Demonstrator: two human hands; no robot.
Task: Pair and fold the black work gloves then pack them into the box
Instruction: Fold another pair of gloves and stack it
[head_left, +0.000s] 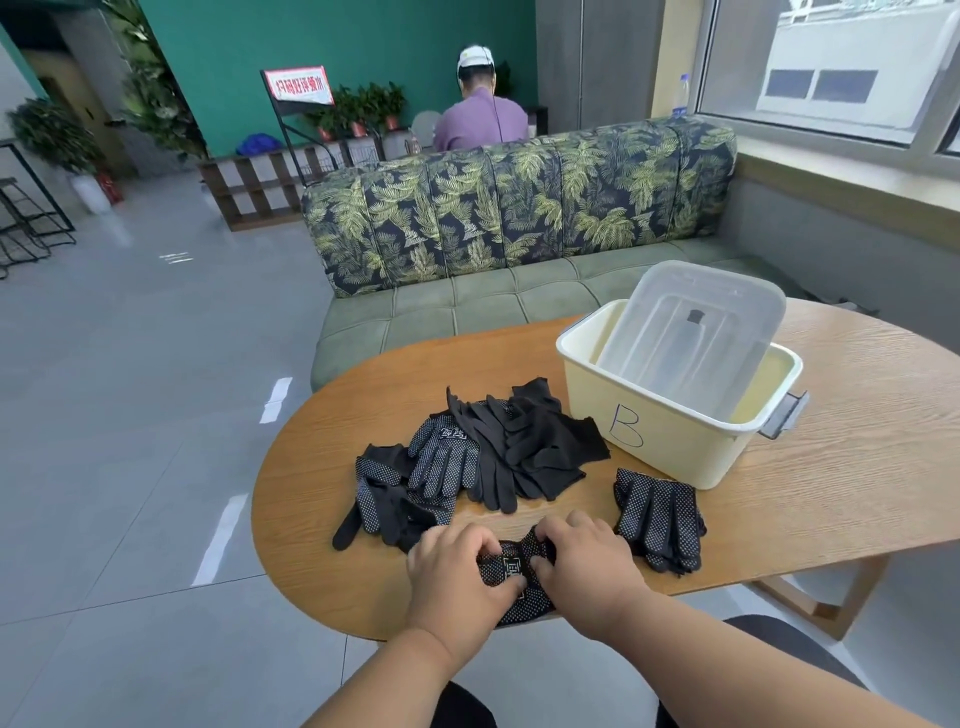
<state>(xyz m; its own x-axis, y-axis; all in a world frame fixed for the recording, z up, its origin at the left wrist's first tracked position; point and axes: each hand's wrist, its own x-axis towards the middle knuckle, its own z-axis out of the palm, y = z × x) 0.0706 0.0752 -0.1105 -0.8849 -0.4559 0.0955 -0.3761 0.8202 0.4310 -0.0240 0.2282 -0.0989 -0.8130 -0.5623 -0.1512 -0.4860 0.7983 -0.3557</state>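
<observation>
The dotted glove (514, 574) lies between the fingers of the left hand (457, 571) and right hand (587, 561), both curled on it. It is probably a pair; keep the edges aligned under the fingertips while folding.

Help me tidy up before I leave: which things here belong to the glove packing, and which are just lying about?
Part of the job:
- folded gloves held by left hand and right hand
- loose glove pile
- finished bundle
- cream box marked B
- clear lid propped inside it

Just around:
- table
- sofa
- bottle on the sill
</observation>
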